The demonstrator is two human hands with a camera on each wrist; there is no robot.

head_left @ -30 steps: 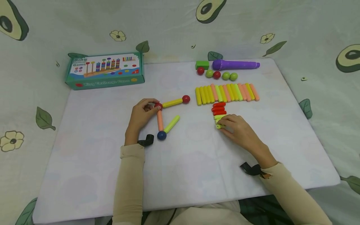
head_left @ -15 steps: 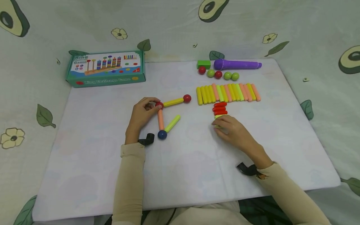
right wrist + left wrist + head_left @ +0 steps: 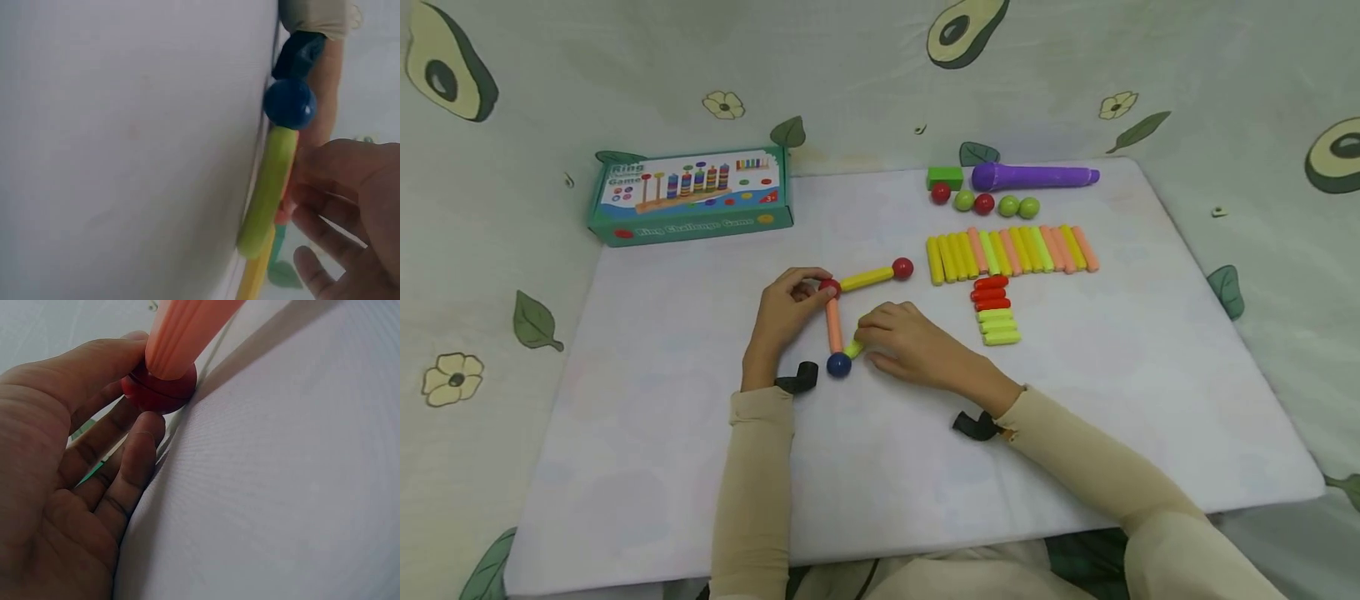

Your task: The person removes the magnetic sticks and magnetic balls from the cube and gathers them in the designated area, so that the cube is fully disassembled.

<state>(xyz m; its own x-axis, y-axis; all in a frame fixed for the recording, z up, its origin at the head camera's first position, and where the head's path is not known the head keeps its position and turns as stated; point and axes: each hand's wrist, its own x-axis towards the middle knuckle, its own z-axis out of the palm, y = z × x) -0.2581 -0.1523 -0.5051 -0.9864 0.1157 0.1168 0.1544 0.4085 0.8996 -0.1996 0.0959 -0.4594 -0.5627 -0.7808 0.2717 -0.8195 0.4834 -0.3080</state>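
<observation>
My left hand (image 3: 781, 317) pinches a red ball (image 3: 159, 394) between thumb and fingers. A ribbed salmon-pink stick (image 3: 187, 337) joins that ball to a blue ball (image 3: 838, 365) nearer me. From the same red ball a yellow stick (image 3: 867, 279) reaches right to a second red ball (image 3: 902, 268). A lime-green stick (image 3: 269, 194) slants out of the blue ball. My right hand (image 3: 917, 346) is over its free end in the head view, fingers loosely bent. In the right wrist view the thumb and fingers lie beside the stick, not wrapped round it.
To the right lie a row of yellow, pink and lime sticks (image 3: 1011, 252), short red sticks (image 3: 991, 294) and short lime sticks (image 3: 1000, 327). Behind them are loose red and green balls (image 3: 984, 203), a green block (image 3: 944, 177) and a purple microphone-shaped thing (image 3: 1036, 177). A game box (image 3: 692, 196) stands back left.
My right hand has left the short lime sticks, now in a neat stack, and moved left to the lime-green stick on the blue ball. My left hand keeps its hold on the red ball.
</observation>
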